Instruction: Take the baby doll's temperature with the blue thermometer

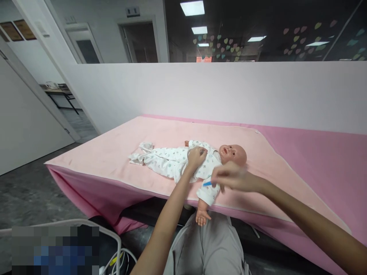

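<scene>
A baby doll (233,152) in a white patterned sleepsuit (166,160) lies on its back on a pink padded table (120,145), head to the right. My left hand (196,157) rests on the doll's chest with the fingers curled into the suit's fabric. My right hand (229,176) hovers over the doll's near shoulder, fingers pinched on a small blue-tipped thing (207,183) that looks like a thermometer. The doll's near arm (203,214) hangs over the table's front edge.
A white partition wall (218,91) runs behind the table, with dark glass above it. A darker pink cover (321,152) lies at the right. My grey-trousered knees (209,244) are under the front edge. A white frame with cables (114,248) stands at the lower left.
</scene>
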### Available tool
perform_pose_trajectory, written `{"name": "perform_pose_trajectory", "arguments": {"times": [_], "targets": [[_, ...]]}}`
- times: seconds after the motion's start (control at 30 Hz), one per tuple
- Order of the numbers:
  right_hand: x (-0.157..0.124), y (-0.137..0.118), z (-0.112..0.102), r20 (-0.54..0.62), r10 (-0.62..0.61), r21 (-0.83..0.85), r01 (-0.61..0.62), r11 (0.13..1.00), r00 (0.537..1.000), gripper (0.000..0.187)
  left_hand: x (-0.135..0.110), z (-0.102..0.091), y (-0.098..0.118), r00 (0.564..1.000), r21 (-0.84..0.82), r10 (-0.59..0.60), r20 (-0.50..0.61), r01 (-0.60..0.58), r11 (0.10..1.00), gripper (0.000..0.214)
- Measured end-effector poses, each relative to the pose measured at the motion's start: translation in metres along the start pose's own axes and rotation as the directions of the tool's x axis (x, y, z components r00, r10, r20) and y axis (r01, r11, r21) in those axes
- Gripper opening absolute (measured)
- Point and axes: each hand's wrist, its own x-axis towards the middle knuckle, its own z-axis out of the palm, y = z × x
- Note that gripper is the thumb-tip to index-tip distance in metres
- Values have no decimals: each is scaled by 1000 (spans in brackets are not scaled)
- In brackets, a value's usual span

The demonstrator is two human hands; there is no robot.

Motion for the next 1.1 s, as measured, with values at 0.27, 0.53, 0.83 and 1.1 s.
{"name": "perform_pose_trajectory", "arguments": {"times": [0.27, 0.53, 0.83, 1.1], "targets": [[-13, 27, -14, -266, 1, -84, -25, 996, 964, 61, -4, -4, 8, 994, 80, 107, -29, -105, 991, 25], [32, 86, 37, -654, 69, -90, -167, 982, 753, 23, -8, -7, 11, 951, -65, 305, 44, -302, 951, 19], [75, 108, 68, -812, 465, 533, 124, 837, 353, 31, -4, -8, 5, 951, -259, 279, 132, -238, 936, 15], [74, 116, 84, -828, 442, 500, 100, 860, 345, 27, -9, -6, 10, 969, -116, 218, 120, -204, 972, 19]]}}
